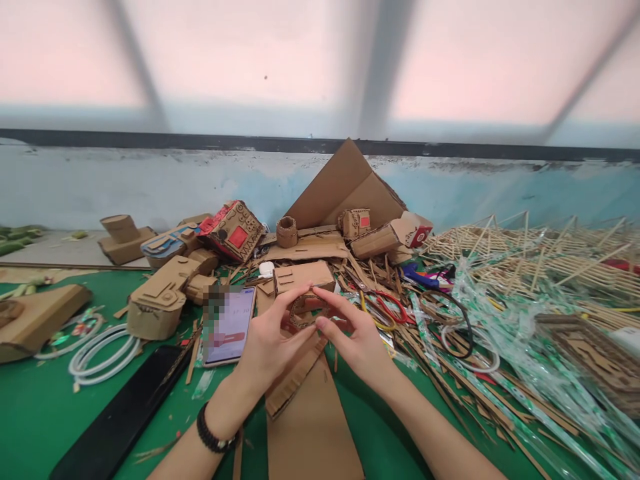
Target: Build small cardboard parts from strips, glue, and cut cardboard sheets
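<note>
Between my two hands is a small cardboard ring [299, 312], its corrugated edge showing. My left hand [270, 333] grips its left side with the fingers curved round, and my right hand [357, 333] pinches it from the right. The fingertips of both hands meet at the ring's far side, and part of it is hidden by them. Beneath lie a bent strip of cardboard [294, 383] and a long flat cardboard sheet [310, 433]. A small cardboard box [305, 275] sits just beyond my fingers.
To the left are a phone [233, 327], a black case [125, 413], coiled white tubing [103, 357] and a cardboard model [157, 297]. Red-handled scissors [393, 308] lie right among cardboard scraps. Plastic wrapping [545, 373] and thin wooden sticks [525, 247] cover the right side.
</note>
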Tool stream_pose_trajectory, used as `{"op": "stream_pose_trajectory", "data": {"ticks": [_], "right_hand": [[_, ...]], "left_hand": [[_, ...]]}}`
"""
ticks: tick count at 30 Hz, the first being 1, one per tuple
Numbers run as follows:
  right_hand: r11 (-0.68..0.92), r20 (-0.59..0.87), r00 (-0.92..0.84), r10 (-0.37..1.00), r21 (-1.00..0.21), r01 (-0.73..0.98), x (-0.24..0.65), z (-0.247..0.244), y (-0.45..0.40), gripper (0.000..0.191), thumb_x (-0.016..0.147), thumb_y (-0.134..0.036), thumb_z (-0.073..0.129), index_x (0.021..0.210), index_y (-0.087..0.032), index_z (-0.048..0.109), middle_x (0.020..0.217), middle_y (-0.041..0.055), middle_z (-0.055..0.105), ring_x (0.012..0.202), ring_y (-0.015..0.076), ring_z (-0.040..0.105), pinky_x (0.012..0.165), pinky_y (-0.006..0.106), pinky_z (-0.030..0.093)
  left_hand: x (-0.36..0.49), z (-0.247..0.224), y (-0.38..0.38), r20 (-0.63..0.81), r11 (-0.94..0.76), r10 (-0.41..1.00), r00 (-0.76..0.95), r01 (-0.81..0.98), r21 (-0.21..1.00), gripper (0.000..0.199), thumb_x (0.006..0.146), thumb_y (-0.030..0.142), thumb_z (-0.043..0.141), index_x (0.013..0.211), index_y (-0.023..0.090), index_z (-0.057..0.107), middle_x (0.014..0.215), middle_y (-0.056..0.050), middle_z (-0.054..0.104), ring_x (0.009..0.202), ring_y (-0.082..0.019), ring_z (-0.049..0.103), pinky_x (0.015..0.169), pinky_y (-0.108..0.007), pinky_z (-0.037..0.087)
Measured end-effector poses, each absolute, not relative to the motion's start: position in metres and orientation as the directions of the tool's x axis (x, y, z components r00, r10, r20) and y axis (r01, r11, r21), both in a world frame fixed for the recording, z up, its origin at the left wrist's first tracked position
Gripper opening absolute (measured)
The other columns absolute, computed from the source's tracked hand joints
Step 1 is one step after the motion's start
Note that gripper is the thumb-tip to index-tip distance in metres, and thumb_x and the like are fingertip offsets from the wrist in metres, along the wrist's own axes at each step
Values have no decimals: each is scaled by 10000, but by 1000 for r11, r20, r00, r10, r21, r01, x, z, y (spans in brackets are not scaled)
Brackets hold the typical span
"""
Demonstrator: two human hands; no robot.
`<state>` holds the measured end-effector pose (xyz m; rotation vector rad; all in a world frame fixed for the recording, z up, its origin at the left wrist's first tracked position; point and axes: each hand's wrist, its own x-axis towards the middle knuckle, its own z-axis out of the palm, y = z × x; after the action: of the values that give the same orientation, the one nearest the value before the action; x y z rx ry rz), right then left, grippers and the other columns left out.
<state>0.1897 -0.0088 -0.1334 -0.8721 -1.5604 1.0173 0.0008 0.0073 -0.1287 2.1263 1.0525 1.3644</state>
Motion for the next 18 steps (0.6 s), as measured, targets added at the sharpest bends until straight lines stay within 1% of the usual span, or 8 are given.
{"op": "stream_pose_trajectory", "data": {"ticks": [2,5,6,10,12,15,17,18], "right_hand": [[358,352,-203,914,-934,-3,190,-132,-9,407,1032,-410,626,1428,-314,646,1427,54,689,1273,253,677,970,373,611],[333,340,-200,919,-940,-69,191,-131,-9,367,1028,-413,627,1378,-316,683,1419,50,692,1272,251,679,974,370,619],[330,339,-197,920,-941,-79,191,-130,-9,361,1023,-411,635,1368,-317,689,1410,49,695,1261,249,683,969,366,621],[325,333,-196,922,-943,-72,192,-130,-9,357,1009,-419,651,1348,-320,704,1404,51,695,1214,244,700,935,355,632],[314,324,-203,924,-946,-80,192,-129,-9,356,1005,-429,657,1341,-321,702,1431,53,678,1234,249,689,925,353,634],[288,316,-214,924,-945,-153,191,-130,-8,352,997,-421,676,1329,-307,655,1423,71,676,1283,253,664,900,343,633],[267,310,-219,925,-942,-205,190,-130,-8,330,993,-405,689,1296,-295,617,1362,81,703,1258,243,678,880,335,628],[259,305,-221,926,-942,-214,189,-130,-7,318,992,-399,692,1278,-290,606,1324,81,718,1231,235,691,876,333,625]], "left_hand": [[0,-128,8,592,-641,765,254,400,655,504,932,374,767,1399,285,598,1448,-77,684,893,-194,798,722,-298,680],[-1,-127,9,604,-657,749,273,424,624,504,944,401,751,1414,275,620,1424,-78,702,1089,-249,777,797,-315,681],[-1,-127,9,604,-657,748,275,432,618,513,946,401,747,1427,275,618,1418,-78,706,1099,-252,775,803,-317,680],[-3,-129,10,604,-657,746,279,454,602,563,943,400,752,1472,284,599,1412,-76,710,1003,-236,799,801,-316,680],[-3,-129,10,614,-668,736,285,454,589,593,938,410,758,1490,285,583,1412,-78,710,983,-230,805,796,-308,680],[-2,-128,9,628,-686,720,295,442,578,617,941,410,758,1509,275,560,1421,-82,704,1132,-254,773,876,-314,670],[-1,-127,8,626,-687,720,300,435,582,616,941,402,760,1508,276,554,1437,-80,694,1223,-265,733,935,-326,656],[-1,-126,8,616,-680,728,301,433,591,616,940,399,761,1507,283,550,1446,-78,687,1220,-261,734,930,-325,657]]}}
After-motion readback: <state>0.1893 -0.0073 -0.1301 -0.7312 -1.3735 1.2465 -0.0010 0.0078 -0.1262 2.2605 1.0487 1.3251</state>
